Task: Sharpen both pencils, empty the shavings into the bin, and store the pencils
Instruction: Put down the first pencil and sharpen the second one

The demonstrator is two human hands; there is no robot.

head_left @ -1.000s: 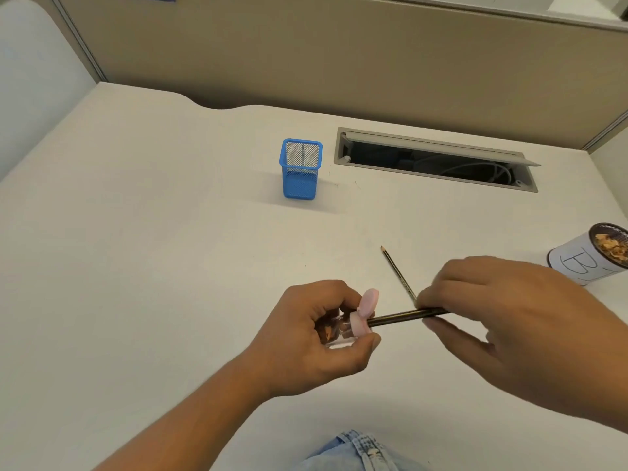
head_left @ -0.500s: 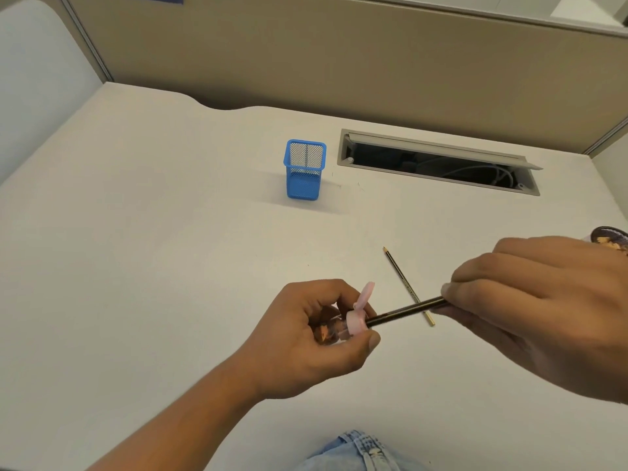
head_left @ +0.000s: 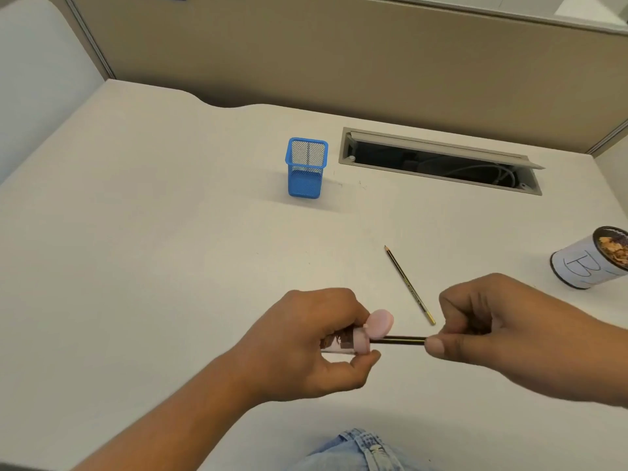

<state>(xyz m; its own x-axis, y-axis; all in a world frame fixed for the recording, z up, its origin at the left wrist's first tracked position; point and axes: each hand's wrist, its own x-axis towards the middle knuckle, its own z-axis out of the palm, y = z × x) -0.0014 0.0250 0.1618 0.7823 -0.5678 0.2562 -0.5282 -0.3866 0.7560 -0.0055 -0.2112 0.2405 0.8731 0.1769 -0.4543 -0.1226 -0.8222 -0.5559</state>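
Left hand [head_left: 306, 345] grip clamps pink-lidded sharpener [head_left: 353, 338], right hand [head_left: 503, 331] pinches pencil [head_left: 404, 340] stuck in it above counter [head_left: 170, 249] w/ 2nd pencil [head_left: 409, 285] lying beside, shavings bin [head_left: 577, 263] far right, blue mesh holder [head_left: 306, 171] behind: sharpening step, next needs twisting.

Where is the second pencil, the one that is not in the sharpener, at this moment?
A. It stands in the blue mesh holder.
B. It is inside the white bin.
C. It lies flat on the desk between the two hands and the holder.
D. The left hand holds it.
C: the loose pencil lies flat on the desk, nearer than the empty blue mesh holder.
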